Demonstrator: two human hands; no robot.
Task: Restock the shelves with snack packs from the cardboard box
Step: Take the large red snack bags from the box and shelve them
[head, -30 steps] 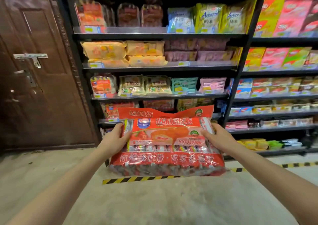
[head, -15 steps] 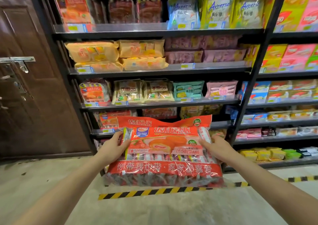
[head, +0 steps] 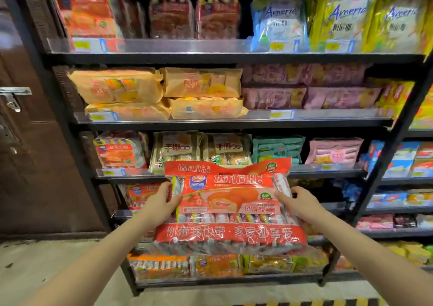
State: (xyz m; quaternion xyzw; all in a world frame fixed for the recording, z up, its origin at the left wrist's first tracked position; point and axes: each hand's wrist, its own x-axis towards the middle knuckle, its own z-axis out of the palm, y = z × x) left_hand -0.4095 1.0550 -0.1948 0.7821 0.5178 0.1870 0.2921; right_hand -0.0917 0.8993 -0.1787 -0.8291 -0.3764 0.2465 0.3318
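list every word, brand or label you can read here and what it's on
"DALIYUAN": blue badge on the red snack pack held between left hand and right hand.
"new": green roundel on the same pack.
"Americ", cut off: the blue bag and yellow bags on the top shelf.
Chinese lettering on the packs: not transcribed.
Price tags on the shelf rails: too blurred.

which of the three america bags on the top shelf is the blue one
The leftmost America bag: it is pale blue and white, while the two bags to its right are yellow.
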